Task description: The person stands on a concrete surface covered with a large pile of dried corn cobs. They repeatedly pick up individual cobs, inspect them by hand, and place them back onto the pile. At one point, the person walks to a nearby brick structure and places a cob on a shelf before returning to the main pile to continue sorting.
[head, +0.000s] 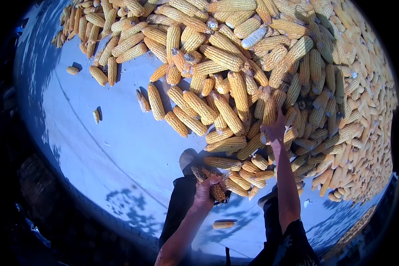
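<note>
My left hand (206, 189) is closed around a small bunch of dark, damaged corn cobs (217, 193), with dry husk shreds sticking out beside the fingers. Farther forward and to the right, my right hand (275, 128) reaches onto the heap of husked yellow corn cobs (232, 89). Its fingers are among the cobs, touching them; whether it grips one I cannot tell. Below the left hand one single corn cob (223, 224) lies on the pale floor. A cob with whitish, pale kernels (254, 36) lies higher up in the heap.
The heap spreads across the top and down the right side. A few stray cobs (72, 70) and a small cob piece (96, 116) lie on the pale concrete floor (119, 133) at left. My shoe (188, 160) stands near the heap's edge. Shadows fall across the floor.
</note>
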`<move>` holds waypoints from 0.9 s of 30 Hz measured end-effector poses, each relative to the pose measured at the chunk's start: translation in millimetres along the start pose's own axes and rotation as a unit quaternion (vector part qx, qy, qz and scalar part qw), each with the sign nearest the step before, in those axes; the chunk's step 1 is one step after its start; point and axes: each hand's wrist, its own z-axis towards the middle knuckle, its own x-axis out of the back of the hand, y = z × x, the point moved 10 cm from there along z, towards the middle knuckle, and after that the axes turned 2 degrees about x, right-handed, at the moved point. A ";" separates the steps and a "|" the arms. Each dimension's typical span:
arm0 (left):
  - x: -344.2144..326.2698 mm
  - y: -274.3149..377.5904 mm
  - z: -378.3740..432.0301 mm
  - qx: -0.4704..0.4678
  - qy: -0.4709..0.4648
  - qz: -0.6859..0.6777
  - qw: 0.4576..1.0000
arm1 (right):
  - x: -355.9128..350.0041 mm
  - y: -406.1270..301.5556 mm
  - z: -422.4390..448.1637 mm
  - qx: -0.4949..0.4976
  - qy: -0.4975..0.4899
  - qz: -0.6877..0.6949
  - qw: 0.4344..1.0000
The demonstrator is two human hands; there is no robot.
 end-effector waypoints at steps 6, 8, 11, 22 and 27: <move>2.4 25.4 -10.0 -0.029 -0.001 -0.046 0.999 | -54.0 -40.5 -81.6 -0.270 -0.189 0.585 0.741; -1.9 24.8 -7.5 -0.013 -0.026 -0.039 0.999 | -45.5 -96.4 -27.5 -0.267 -0.166 0.596 0.739; -0.8 23.5 -5.9 -0.004 -0.008 -0.039 0.999 | -6.9 -268.2 55.9 0.017 -0.277 0.628 0.727; -12.0 31.8 -8.2 0.002 -0.007 -0.036 0.999 | -159.1 -199.9 143.1 0.197 -0.247 -0.230 0.921; 4.2 29.5 -2.8 0.008 0.005 -0.064 0.998 | -163.2 -203.0 131.3 0.175 -0.233 -0.226 0.929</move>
